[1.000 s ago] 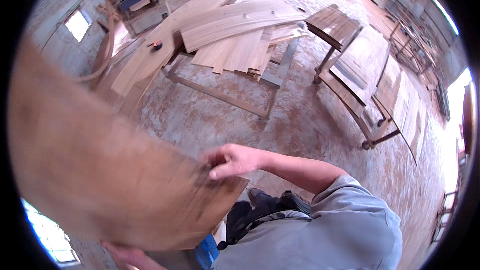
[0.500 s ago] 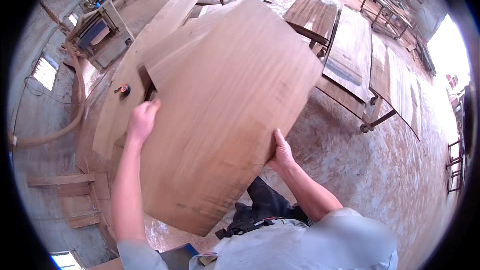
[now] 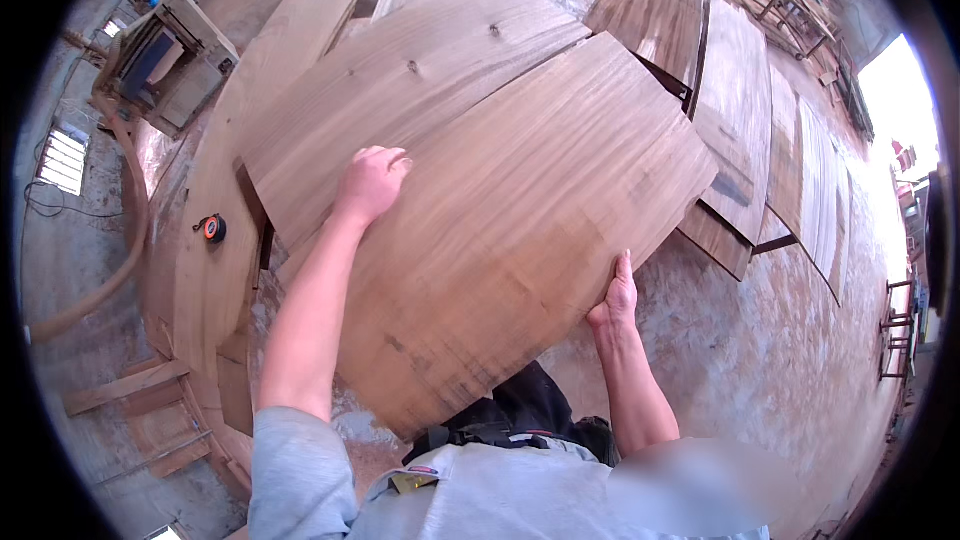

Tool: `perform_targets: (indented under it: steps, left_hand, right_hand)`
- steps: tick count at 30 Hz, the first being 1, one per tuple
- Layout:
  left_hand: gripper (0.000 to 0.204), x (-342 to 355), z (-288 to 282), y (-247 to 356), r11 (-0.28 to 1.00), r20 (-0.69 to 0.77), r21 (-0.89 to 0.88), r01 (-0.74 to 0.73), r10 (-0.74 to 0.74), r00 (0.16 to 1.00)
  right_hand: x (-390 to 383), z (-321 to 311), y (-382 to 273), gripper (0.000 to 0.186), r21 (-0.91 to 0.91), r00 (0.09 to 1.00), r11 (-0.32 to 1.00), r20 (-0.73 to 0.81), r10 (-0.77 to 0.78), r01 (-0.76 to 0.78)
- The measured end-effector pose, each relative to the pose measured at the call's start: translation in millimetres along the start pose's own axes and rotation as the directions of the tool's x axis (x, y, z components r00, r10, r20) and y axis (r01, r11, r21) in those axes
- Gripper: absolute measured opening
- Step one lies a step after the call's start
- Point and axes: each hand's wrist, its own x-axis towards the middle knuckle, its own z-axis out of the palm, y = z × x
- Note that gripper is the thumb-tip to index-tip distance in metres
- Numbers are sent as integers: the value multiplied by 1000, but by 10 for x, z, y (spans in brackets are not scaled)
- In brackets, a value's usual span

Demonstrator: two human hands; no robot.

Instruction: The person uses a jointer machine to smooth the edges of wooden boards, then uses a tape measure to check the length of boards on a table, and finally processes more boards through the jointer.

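Observation:
A large brown wood panel (image 3: 520, 210) is held before me, its lower corner near my waist. My left hand (image 3: 372, 183) is closed on its left edge. On the opposite edge, my right hand (image 3: 615, 297) grips the panel with the thumb up along the side and the other fingers mostly hidden. Behind and partly under it lies a second wood panel (image 3: 400, 90) with several dark knots. A dark smudged patch marks the held panel's near end.
An orange and black tape measure (image 3: 212, 229) rests on a long pale board (image 3: 215, 280) at the left. On the right, several wood sheets (image 3: 735, 110) lie on a metal stand. A machine (image 3: 175, 60) with a hose stands far left; wooden frame pieces (image 3: 125, 387) are below it.
The held panel has moved right and lies lower, uncovering more of the knotted panel behind it. Both hands have shifted right in the picture, still on its edges; the view has shifted too.

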Motion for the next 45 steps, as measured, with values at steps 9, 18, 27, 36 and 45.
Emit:
perform_targets:
  steps: [9, 18, 27, 36, 45]
  left_hand:
    - [45, -1512, -666, -1217, 816, -374, 100, 570, -500, 781]
    - [50, -1731, -362, -1218, -84, 355, -881, 465, -768, 533]
    - [42, -1519, -327, -1461, -102, 340, -886, 452, -806, 485]
    - [36, -1469, -272, -1344, -30, 268, -880, 475, -855, 444]
    - [37, -1375, -182, -1904, -52, 251, -918, 392, -842, 477]
  right_hand:
    - [267, 97, 30, 48, -59, 998, 998, -62, 12, -16]
    - [268, 122, -80, 48, -161, 992, 987, -123, -30, 9]
    - [556, 37, -117, 52, -247, 995, 969, -91, -35, 11]
    - [595, -18, -68, 51, -155, 997, 988, -74, -19, 7]
    - [602, 185, 60, 51, -96, 997, 995, -77, -20, 12]
